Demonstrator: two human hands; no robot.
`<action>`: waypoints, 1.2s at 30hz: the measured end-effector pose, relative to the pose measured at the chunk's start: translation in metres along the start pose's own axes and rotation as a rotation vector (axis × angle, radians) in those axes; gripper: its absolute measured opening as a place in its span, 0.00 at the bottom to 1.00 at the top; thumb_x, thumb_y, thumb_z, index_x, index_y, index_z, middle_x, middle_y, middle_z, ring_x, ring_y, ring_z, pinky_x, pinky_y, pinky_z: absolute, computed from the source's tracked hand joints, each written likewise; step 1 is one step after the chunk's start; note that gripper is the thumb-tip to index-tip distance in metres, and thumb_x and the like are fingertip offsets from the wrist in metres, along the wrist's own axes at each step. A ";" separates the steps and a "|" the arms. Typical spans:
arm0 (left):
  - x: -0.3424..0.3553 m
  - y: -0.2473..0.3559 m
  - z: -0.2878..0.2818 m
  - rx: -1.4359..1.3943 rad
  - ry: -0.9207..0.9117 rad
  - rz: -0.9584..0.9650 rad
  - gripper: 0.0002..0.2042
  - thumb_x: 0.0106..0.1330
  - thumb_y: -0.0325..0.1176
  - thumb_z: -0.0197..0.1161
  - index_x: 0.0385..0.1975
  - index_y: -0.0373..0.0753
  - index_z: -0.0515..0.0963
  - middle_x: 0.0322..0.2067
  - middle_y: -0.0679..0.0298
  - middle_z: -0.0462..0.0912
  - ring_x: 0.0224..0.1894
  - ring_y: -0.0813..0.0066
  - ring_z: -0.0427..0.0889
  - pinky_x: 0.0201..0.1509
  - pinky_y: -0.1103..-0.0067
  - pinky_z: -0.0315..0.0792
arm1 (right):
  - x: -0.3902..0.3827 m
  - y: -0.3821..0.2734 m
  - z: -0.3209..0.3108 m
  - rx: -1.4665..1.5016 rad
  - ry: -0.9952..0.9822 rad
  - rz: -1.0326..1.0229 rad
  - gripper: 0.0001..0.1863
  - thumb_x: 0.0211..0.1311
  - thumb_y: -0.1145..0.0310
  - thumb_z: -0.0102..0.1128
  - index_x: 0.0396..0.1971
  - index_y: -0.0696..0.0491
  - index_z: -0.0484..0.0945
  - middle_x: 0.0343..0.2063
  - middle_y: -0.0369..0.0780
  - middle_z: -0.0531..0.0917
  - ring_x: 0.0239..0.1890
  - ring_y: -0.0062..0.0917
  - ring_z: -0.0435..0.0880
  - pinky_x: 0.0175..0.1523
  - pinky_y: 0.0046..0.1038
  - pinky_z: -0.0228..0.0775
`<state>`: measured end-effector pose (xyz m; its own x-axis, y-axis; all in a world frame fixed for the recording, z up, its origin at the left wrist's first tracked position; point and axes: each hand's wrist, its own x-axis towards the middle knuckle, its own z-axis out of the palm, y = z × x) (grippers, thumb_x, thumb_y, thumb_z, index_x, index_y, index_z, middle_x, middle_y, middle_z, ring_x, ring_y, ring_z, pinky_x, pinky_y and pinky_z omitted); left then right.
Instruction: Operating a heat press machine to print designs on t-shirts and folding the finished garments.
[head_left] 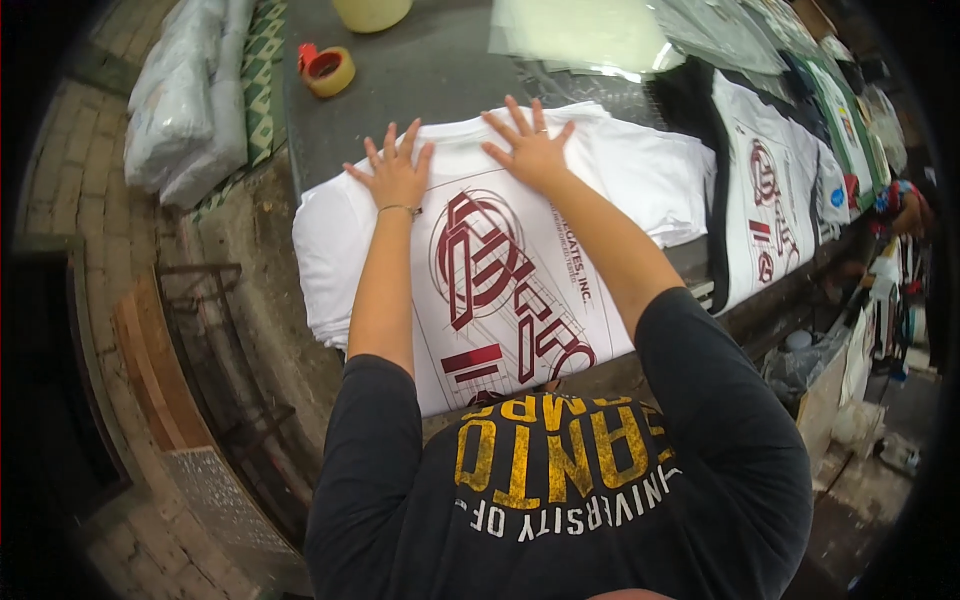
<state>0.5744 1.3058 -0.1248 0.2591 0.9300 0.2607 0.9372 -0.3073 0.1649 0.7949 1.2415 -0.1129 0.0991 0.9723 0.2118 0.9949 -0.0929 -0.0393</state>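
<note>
Left hand [398, 180] and right hand [532, 150] open flat, fingers spread, gripping nothing; white T-shirt with maroon print [500, 290] lies under both, extending toward the wearer, on dark table [440, 70].

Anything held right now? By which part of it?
Nothing held: left hand and right hand rest open, spread on the upper part of the printed white shirt.

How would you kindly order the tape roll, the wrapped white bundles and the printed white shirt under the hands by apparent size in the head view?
1. Printed white shirt, largest
2. Wrapped white bundles
3. Tape roll, smallest
</note>
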 end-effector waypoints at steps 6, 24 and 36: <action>-0.036 -0.036 -0.013 0.000 0.124 -0.031 0.35 0.61 0.58 0.50 0.67 0.53 0.51 0.68 0.64 0.49 0.69 0.57 0.46 0.67 0.48 0.31 | -0.061 0.003 0.002 -0.035 0.046 0.091 0.34 0.60 0.37 0.38 0.66 0.30 0.51 0.68 0.44 0.50 0.69 0.42 0.45 0.60 0.69 0.32; -0.167 0.141 -0.058 -0.486 0.155 0.070 0.23 0.60 0.38 0.61 0.50 0.28 0.70 0.49 0.44 0.72 0.53 0.48 0.69 0.60 0.65 0.60 | -0.581 0.176 -0.083 0.337 -0.342 0.437 0.31 0.61 0.55 0.54 0.62 0.52 0.60 0.68 0.44 0.47 0.70 0.36 0.46 0.69 0.38 0.44; -0.194 0.492 -0.016 -0.736 -0.161 0.533 0.19 0.57 0.41 0.62 0.45 0.36 0.76 0.39 0.52 0.80 0.44 0.55 0.77 0.50 0.68 0.69 | -0.721 0.278 -0.108 0.690 -0.265 0.931 0.20 0.60 0.58 0.54 0.48 0.54 0.75 0.47 0.42 0.77 0.46 0.38 0.78 0.48 0.34 0.71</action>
<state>0.9817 0.9705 -0.0789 0.6944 0.6290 0.3496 0.3141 -0.7021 0.6391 1.0017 0.4917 -0.1712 0.6911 0.6137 -0.3818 0.3138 -0.7307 -0.6064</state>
